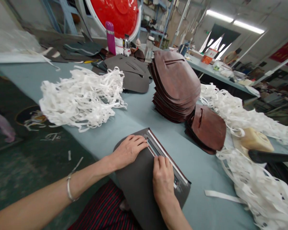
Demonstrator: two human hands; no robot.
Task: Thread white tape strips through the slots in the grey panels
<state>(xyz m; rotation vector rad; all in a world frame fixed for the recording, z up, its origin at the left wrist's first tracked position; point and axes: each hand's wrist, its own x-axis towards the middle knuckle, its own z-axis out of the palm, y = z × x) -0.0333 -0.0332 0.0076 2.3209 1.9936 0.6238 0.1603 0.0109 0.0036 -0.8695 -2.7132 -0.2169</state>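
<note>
A dark grey leather panel (pixel 139 179) lies partly over the table's front edge, grey side up, with a long slot edged by white strips (pixel 156 140). A thin reddish-brown border shows along its far edge. My left hand (pixel 131 150) rests on the panel at the slot's upper left end, its fingers stretched out flat. My right hand (pixel 163 174) presses down further along the slot with bent fingers held together. The thumb of that hand is hidden, and I cannot see whether something small is under its fingertips.
Beyond the panel stand a tall stack of brown leather pieces (pixel 176 78) and a smaller stack (pixel 206 127). White strip heaps lie left (pixel 81 99) and right (pixel 261 188). Grey pieces (pixel 132 72), a purple bottle (pixel 110 38) and a yellowish block (pixel 258 139) are also on the table.
</note>
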